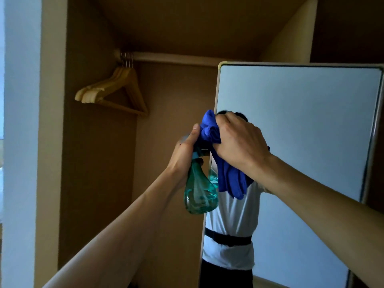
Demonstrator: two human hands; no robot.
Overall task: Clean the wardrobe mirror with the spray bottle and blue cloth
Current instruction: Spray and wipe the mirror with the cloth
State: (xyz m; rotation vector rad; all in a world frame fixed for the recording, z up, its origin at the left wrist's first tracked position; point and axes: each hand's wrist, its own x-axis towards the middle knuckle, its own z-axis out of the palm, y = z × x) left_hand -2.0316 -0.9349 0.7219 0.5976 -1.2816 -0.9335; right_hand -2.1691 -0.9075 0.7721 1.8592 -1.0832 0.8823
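Observation:
My left hand grips the neck of a teal see-through spray bottle, held upright at the mirror's left edge. My right hand is closed on a bunched blue cloth, whose loose end hangs down below the fist. The two hands touch, the cloth lying against the bottle's spray head, which is mostly hidden. The wardrobe mirror stands on the right in a pale frame and reflects a person in a white shirt.
To the left of the mirror is the wardrobe's brown inside. Several wooden hangers hang on a rail at its upper left. A pale wall borders the wardrobe on the far left.

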